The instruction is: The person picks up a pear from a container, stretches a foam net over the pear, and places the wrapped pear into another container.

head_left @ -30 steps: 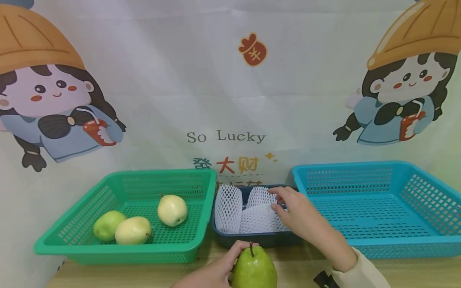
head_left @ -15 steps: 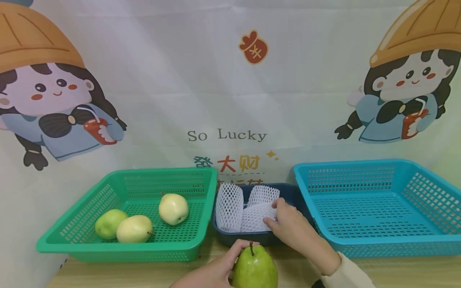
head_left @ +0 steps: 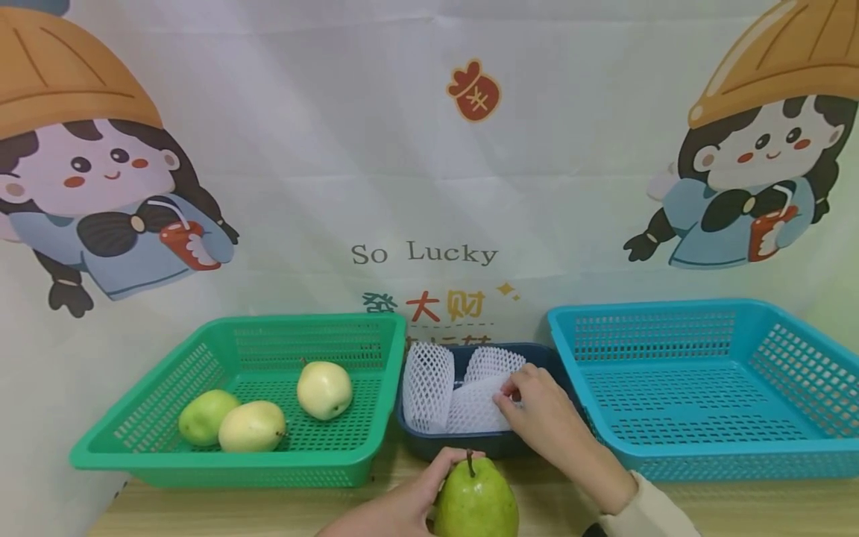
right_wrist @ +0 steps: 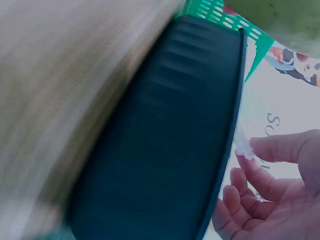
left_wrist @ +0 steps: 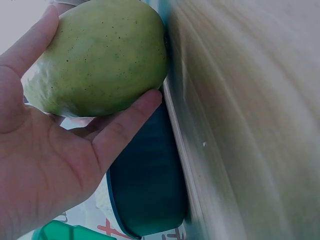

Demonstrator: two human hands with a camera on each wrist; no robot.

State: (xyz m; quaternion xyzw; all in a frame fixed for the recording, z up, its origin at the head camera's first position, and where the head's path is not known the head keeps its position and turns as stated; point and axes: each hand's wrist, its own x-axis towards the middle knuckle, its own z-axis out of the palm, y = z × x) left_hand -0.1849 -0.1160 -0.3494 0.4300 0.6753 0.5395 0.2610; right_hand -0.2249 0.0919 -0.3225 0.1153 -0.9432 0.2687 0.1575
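Observation:
My left hand [head_left: 406, 503] holds a green pear [head_left: 476, 501], stem up, in front of the dark blue tray [head_left: 463, 445]. In the left wrist view the thumb and fingers of that hand [left_wrist: 60, 155] curve round the pear [left_wrist: 100, 57]. My right hand [head_left: 553, 418] is over the right part of the tray, pinching the edge of a white foam net [head_left: 478, 406]. The right wrist view has thumb and forefinger of this hand [right_wrist: 272, 185] closed on a bit of white foam [right_wrist: 243, 145]. Two more foam nets [head_left: 428, 388] lie in the tray.
A green basket [head_left: 221, 473] on the left contains a green pear [head_left: 206, 418] and two pale yellow ones [head_left: 325, 390]. On the right is a blue basket [head_left: 731, 459]. Behind them hangs a printed cloth [head_left: 429, 149]; all stand on a wooden table [head_left: 221, 514].
My right hand has moved down and slightly left onto the front foam net, and its thumb and forefinger have come together on the edge. The left hand and its pear have stayed nearly still.

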